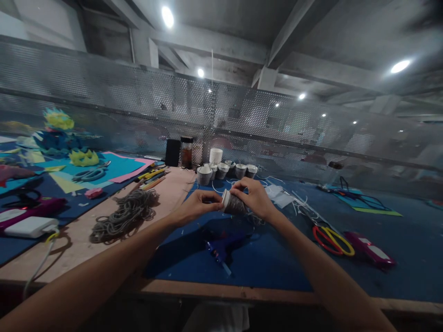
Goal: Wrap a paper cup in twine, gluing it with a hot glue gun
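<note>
A paper cup wrapped in grey cord lies tilted on its side above the blue mat, its white rim toward the left. My right hand grips it from above, thumb and fingers closed on the wrapped side. My left hand pinches at the white rim with its fingertips. Below the cup, a blue glue gun rests on the mat. Loose grey cord trails beside the cup near my right hand. To the left lies a tangled heap of grey cord.
Several cord-wrapped cups stand behind my hands, near a brown-filled jar. Scissors with red and yellow handles and a purple device lie right. Coloured paper and grey-blue scissors are left. A perforated metal screen closes off the back.
</note>
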Demonstrator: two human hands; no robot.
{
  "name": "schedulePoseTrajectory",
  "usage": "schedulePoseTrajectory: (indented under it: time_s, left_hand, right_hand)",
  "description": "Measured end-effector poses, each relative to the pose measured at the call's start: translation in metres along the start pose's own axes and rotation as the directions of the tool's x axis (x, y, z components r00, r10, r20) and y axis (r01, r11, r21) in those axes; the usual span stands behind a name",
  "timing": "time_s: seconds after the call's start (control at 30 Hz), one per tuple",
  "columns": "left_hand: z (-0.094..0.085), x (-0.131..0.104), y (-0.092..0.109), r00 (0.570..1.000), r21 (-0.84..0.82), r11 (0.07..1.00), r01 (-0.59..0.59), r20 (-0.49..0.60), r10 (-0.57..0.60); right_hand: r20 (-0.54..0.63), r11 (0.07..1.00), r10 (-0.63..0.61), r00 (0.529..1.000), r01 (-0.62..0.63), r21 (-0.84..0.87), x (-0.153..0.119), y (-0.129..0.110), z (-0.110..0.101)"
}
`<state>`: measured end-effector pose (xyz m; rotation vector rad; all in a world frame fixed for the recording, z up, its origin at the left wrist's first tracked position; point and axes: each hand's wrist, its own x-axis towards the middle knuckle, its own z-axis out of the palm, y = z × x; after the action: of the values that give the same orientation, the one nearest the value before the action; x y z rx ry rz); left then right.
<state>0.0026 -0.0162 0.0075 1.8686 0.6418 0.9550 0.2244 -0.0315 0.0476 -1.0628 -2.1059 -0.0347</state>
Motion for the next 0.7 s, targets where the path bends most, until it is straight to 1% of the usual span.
schedulePoseTrajectory:
  time_s: [0.13, 0.23, 0.37, 0.43, 0.5, 0.57, 0.6, 0.63, 0.7]
  left_hand:
    - [-0.001, 0.000, 0.001, 1.000, -0.001, 1.000, -0.005, 0.011, 0.005]
    - [0.000, 0.000, 0.000, 1.000, -0.034, 0.999, 0.019, 0.009, -0.019]
    - [-0.001, 0.003, -0.006, 0.997, -0.129, 0.989, 0.070, -0.007, -0.071]
    - [-0.002, 0.005, -0.009, 0.995, -0.175, 0.981, 0.081, -0.035, -0.089]
    - [-0.004, 0.005, -0.011, 0.993, -0.214, 0.973, 0.088, -0.060, -0.103]
    - [-0.005, 0.006, -0.011, 0.991, -0.259, 0.961, 0.094, -0.070, -0.116]
    - [-0.005, 0.005, -0.010, 0.990, -0.288, 0.953, 0.100, -0.067, -0.124]
    - [-0.005, 0.005, -0.010, 0.989, -0.318, 0.942, 0.110, -0.059, -0.136]
    - [-0.004, 0.005, -0.009, 0.985, -0.380, 0.914, 0.142, -0.034, -0.168]
  right_hand:
    - [0.017, 1.000, 0.009, 1.000, -0.009, -0.014, -0.002, 0.003, 0.002]
    - [0.027, 1.000, 0.027, 0.999, -0.027, -0.001, -0.004, 0.006, 0.005]
    - [0.010, 0.995, 0.065, 0.998, -0.066, 0.071, -0.005, 0.007, 0.005]
    - [0.004, 0.986, 0.111, 0.994, -0.111, 0.125, -0.006, 0.006, 0.002]
    - [0.065, 0.962, 0.198, 0.978, -0.206, 0.180, -0.009, 0.006, -0.002]
    - [0.172, 0.926, 0.280, 0.944, -0.313, 0.210, -0.014, 0.006, -0.004]
    - [0.216, 0.913, 0.302, 0.929, -0.347, 0.215, -0.017, 0.007, -0.004]
    - [0.241, 0.906, 0.309, 0.920, -0.362, 0.219, -0.020, 0.008, -0.004]
    - [0.235, 0.910, 0.289, 0.928, -0.342, 0.232, -0.025, 0.009, -0.001]
